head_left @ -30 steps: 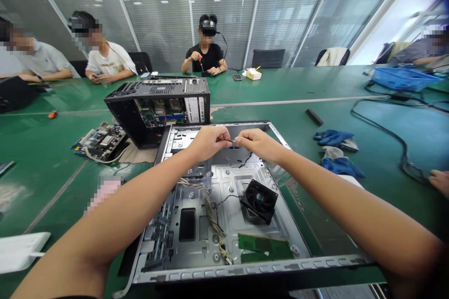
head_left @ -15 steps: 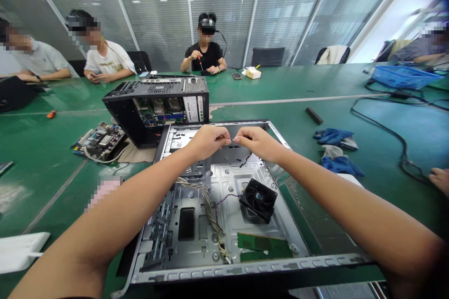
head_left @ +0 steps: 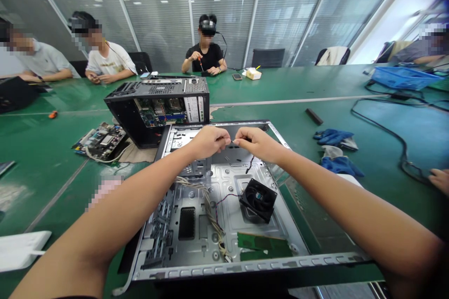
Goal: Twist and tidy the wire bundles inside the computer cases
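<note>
Over the far part of an open computer case (head_left: pixel 224 268), my left hand (head_left: pixel 212 141) and my right hand (head_left: pixel 257 142) meet almost fingertip to fingertip. Both are closed in a pinch on a thin wire. From below my right hand a dark, twisted end of the wire (head_left: pixel 250 164) hangs down. Most of it is hidden by my fingers. Inside the case, a black cooling fan (head_left: pixel 258 200) lies tilted on the metal floor. Green memory modules (head_left: pixel 264 243) rest near the front edge, and a bundle of beige cables (head_left: pixel 210 205) runs along the middle.
Behind the case stands a second black computer tower (head_left: pixel 157 112). A motherboard (head_left: pixel 101 140) lies to its left. On the right are blue gloves (head_left: pixel 336 138), a dark bar (head_left: pixel 314 116), black cables (head_left: pixel 389 128) and a blue basket (head_left: pixel 401 78). Several people sit around the green table.
The hanging wire end has swung and turned slightly to the right. My hands stay nearly in place, still pinching.
</note>
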`<action>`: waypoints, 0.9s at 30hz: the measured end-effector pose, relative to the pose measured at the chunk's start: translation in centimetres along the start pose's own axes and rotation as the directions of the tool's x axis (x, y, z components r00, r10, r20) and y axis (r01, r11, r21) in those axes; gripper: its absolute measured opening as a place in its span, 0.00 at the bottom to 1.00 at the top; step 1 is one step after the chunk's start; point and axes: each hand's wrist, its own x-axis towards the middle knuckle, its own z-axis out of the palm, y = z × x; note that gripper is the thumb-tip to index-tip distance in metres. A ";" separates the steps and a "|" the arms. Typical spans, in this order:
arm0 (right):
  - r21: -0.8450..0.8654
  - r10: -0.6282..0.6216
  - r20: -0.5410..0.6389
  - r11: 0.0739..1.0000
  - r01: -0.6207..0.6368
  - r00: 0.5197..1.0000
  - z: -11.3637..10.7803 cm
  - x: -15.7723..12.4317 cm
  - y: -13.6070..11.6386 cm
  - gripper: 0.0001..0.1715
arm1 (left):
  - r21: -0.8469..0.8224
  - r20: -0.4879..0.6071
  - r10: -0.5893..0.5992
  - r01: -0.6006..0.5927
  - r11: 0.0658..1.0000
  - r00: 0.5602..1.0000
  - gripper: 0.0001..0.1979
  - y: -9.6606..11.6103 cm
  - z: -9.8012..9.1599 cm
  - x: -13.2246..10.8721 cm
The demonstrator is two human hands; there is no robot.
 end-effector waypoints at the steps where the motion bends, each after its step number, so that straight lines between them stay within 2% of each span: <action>1: -0.001 0.000 -0.001 1.000 0.000 1.000 0.0 0.0 0.0 0.09 | 0.003 -0.006 0.010 -0.010 1.000 1.000 0.07 -0.1 0.0 0.0; 9: 0.018 0.059 -0.035 0.998 -0.058 0.998 0.3 0.3 0.7 0.12 | 0.092 -0.103 0.095 -0.085 0.992 0.990 0.03 -0.4 0.0 -0.2; 13: 0.098 0.120 0.021 0.988 -0.122 0.993 0.3 0.2 0.5 0.15 | 0.100 -0.131 0.084 -0.071 0.992 0.988 0.02 -0.5 0.0 -0.2; 17: 0.104 0.116 0.096 0.987 -0.126 0.989 0.2 0.1 0.3 0.17 | 0.135 -0.136 0.094 -0.076 0.988 0.986 0.02 -0.7 -0.1 -0.1; 27: 0.037 0.094 0.121 0.994 -0.099 0.988 0.0 0.3 0.2 0.13 | 0.262 -0.048 0.135 -0.117 0.958 0.990 0.04 -1.0 -0.1 0.2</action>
